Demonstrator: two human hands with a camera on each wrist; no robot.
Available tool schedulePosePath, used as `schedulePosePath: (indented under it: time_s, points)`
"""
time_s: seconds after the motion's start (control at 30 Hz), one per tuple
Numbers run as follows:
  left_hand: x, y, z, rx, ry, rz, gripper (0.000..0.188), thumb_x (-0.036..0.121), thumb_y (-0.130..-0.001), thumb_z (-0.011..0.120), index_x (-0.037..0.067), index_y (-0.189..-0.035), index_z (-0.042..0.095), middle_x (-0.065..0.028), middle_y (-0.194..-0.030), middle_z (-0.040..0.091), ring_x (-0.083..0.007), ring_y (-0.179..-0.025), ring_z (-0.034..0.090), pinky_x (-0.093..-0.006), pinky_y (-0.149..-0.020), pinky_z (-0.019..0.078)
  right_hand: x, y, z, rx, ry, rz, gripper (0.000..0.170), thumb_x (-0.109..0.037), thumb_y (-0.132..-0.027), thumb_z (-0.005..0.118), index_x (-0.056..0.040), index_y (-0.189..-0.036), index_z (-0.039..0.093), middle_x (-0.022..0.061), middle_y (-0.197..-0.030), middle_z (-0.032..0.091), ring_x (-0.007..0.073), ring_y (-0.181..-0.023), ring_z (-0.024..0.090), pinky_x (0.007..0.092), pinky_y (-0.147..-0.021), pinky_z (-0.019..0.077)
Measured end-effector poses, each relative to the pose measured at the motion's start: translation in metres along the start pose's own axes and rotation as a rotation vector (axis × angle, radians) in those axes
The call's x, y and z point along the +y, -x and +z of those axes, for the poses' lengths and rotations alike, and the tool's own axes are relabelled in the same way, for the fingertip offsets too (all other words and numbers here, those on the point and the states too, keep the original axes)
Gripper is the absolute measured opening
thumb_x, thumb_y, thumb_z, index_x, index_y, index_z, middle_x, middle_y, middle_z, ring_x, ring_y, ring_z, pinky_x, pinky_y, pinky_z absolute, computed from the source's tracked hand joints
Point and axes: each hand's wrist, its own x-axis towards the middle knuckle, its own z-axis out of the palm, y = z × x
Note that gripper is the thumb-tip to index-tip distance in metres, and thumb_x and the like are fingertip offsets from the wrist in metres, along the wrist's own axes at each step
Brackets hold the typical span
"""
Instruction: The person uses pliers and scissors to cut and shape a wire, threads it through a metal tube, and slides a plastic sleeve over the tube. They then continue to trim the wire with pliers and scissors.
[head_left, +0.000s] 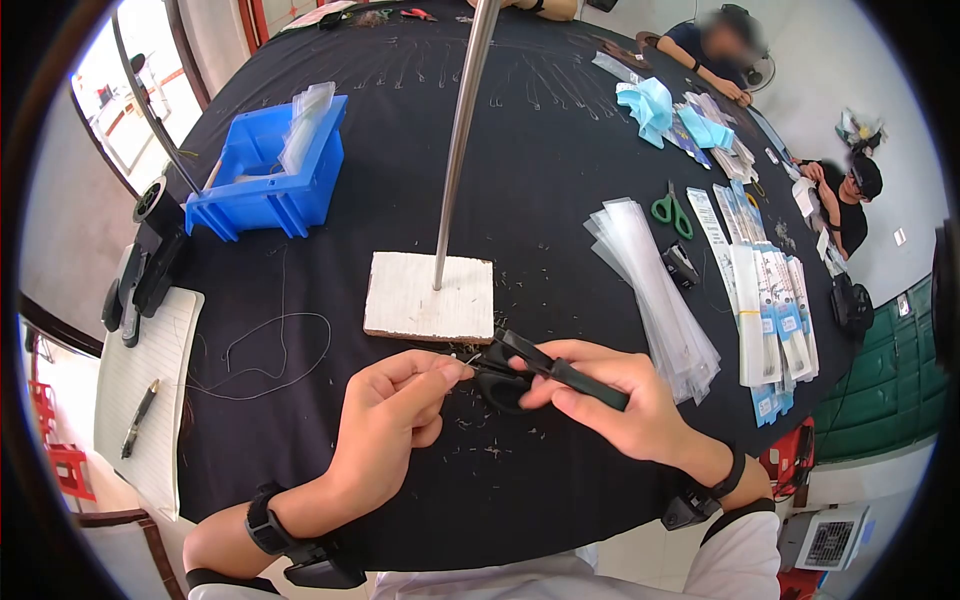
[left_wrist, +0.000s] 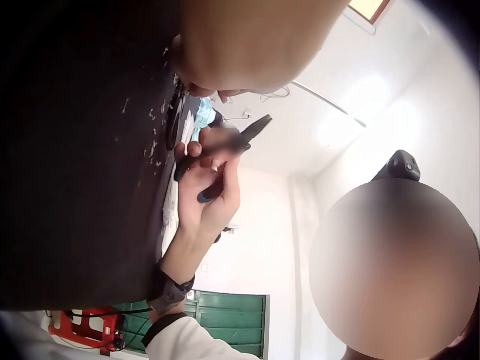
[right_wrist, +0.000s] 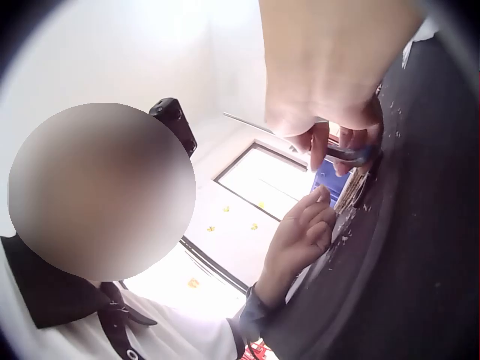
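Observation:
In the head view my right hand (head_left: 625, 410) grips a pair of pliers (head_left: 590, 384) with dark handles, its nose pointing left. Opposite it, my left hand (head_left: 395, 415) pinches a thin, pale piece of wire (head_left: 472, 362) between thumb and forefinger, close to the plier nose. Most of that piece is hidden by the fingertips. Black scissors (head_left: 500, 392) lie on the cloth below the pliers, partly covered. Just beyond the hands is a white wooden block (head_left: 425, 295) with a metal rod (head_left: 455, 170) standing in it. The left wrist view also shows the pliers (left_wrist: 257, 131).
A blue bin (head_left: 265, 205) stands at the back left. On the left lie a notebook (head_left: 160, 350), a pen (head_left: 140, 420) and a looped wire (head_left: 285, 375). Clear plastic sleeves (head_left: 655, 300), green scissors (head_left: 675, 212) and labelled packets (head_left: 775, 310) lie right. Small clippings litter the black cloth.

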Motion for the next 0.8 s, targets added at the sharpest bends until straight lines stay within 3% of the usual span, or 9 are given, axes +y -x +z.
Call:
schedulePosePath:
  time_s: [0.03, 0.07, 0.17, 0.2, 0.27, 0.37, 0.5, 0.6, 0.8]
  points:
    - [0.001, 0.0, 0.0, 0.004, 0.014, -0.008, 0.02, 0.014, -0.088, 0.057, -0.006, -0.09, 0.062, 0.007, -0.054, 0.032, -0.0019, -0.046, 0.023, -0.0208, -0.042, 0.0181, 0.005, 0.0, 0.002, 0.015, 0.116, -0.131, 0.016, -0.009, -0.085, 0.061, 0.0042, -0.095, 0.063, 0.0126, -0.102, 0.06, 0.0184, -0.09, 0.057, 0.0292, -0.079, 0.0445]
    - [0.002, 0.0, 0.001, 0.008, 0.028, -0.017, 0.021, 0.015, -0.088, 0.058, -0.005, -0.09, 0.062, 0.007, -0.054, 0.032, -0.0021, -0.046, 0.023, -0.0209, -0.043, 0.0181, 0.006, 0.0, 0.001, 0.028, 0.279, -0.166, 0.019, -0.008, -0.08, 0.065, 0.0038, -0.095, 0.063, 0.0158, -0.114, 0.055, 0.0255, -0.096, 0.054, 0.0353, -0.083, 0.0426]
    - [0.002, 0.0, 0.0, 0.013, 0.058, -0.023, 0.021, 0.016, -0.088, 0.058, -0.005, -0.091, 0.06, 0.0069, -0.055, 0.032, -0.0022, -0.047, 0.023, -0.0208, -0.043, 0.0184, 0.004, -0.002, 0.001, 0.124, 0.8, -0.343, 0.023, -0.008, -0.074, 0.068, 0.0031, -0.094, 0.063, 0.0159, -0.122, 0.049, 0.0292, -0.101, 0.05, 0.0414, -0.087, 0.0396]
    - [0.003, 0.0, 0.0, 0.016, 0.058, -0.035, 0.019, 0.016, -0.088, 0.058, -0.002, -0.089, 0.06, 0.0073, -0.054, 0.031, -0.0021, -0.046, 0.023, -0.0208, -0.043, 0.0185, 0.006, -0.002, -0.001, 0.106, 0.811, -0.349, 0.025, -0.008, -0.071, 0.069, 0.0026, -0.092, 0.062, 0.015, -0.126, 0.046, 0.0312, -0.104, 0.047, 0.0466, -0.09, 0.0368]
    - [0.005, -0.001, 0.001, 0.02, 0.059, -0.057, 0.015, 0.017, -0.088, 0.058, 0.002, -0.085, 0.06, 0.0081, -0.053, 0.029, -0.0019, -0.046, 0.022, -0.0207, -0.044, 0.0187, 0.003, -0.002, 0.0, 0.09, 0.857, -0.384, 0.025, -0.008, -0.07, 0.07, 0.0027, -0.091, 0.062, 0.0149, -0.125, 0.046, 0.0306, -0.103, 0.047, 0.0464, -0.091, 0.0369]
    - [0.003, -0.002, -0.001, -0.01, 0.09, -0.052, 0.023, 0.017, -0.088, 0.059, -0.005, -0.091, 0.059, 0.0071, -0.054, 0.031, -0.002, -0.047, 0.023, -0.0209, -0.043, 0.0187, 0.004, -0.004, 0.002, 0.098, 0.879, -0.415, 0.025, -0.008, -0.069, 0.071, 0.0024, -0.089, 0.062, 0.014, -0.123, 0.048, 0.0299, -0.102, 0.048, 0.0463, -0.092, 0.0373]
    - [0.004, -0.002, -0.001, -0.031, 0.102, -0.061, 0.021, 0.016, -0.088, 0.059, -0.004, -0.089, 0.059, 0.0071, -0.054, 0.031, -0.002, -0.046, 0.023, -0.0207, -0.043, 0.0187, 0.007, -0.004, 0.001, 0.095, 0.906, -0.441, 0.025, -0.009, -0.067, 0.073, 0.0018, -0.086, 0.061, 0.0118, -0.116, 0.05, 0.029, -0.101, 0.047, 0.0461, -0.09, 0.0384]
    - [0.003, -0.002, -0.002, -0.048, 0.112, -0.068, 0.019, 0.016, -0.088, 0.058, -0.004, -0.087, 0.059, 0.0072, -0.053, 0.031, -0.0019, -0.046, 0.023, -0.0205, -0.043, 0.0188, 0.006, -0.005, 0.002, 0.097, 0.894, -0.466, 0.023, -0.008, -0.066, 0.073, 0.0016, -0.083, 0.061, 0.01, -0.107, 0.052, 0.0284, -0.098, 0.049, 0.0439, -0.086, 0.041]
    - [0.005, 0.0, 0.0, -0.064, 0.082, -0.09, 0.019, 0.015, -0.088, 0.058, -0.003, -0.087, 0.06, 0.007, -0.052, 0.032, -0.0018, -0.045, 0.023, -0.0204, -0.043, 0.0187, 0.013, -0.003, 0.004, 0.076, 0.753, -0.452, 0.02, -0.004, -0.067, 0.072, 0.0013, -0.079, 0.057, 0.0094, -0.088, 0.053, 0.0261, -0.08, 0.053, 0.0339, -0.064, 0.0448]
